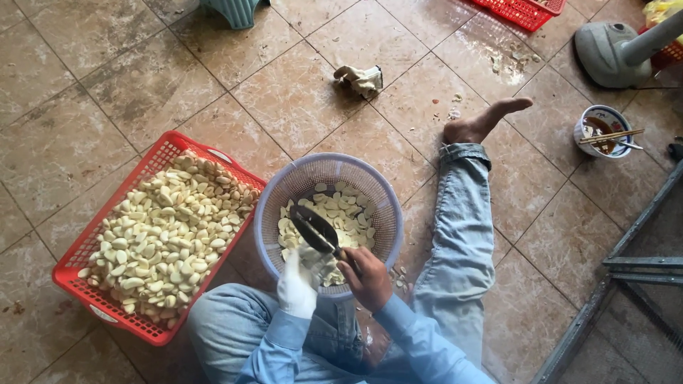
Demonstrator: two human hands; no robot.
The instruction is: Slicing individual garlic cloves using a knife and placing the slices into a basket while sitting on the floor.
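Observation:
A round lavender basket with peeled garlic cloves rests between my legs on the floor. My right hand is bare and grips the handle of a dark-bladed knife that points over the basket. In a white glove, my left hand pinches a garlic clove right under the blade. To the left stands a red rectangular basket heaped with garlic cloves.
A crumpled glove lies on the tiled floor beyond the baskets. A bowl with chopsticks and a grey fan base are at the right, another red basket at the top, a metal frame at lower right.

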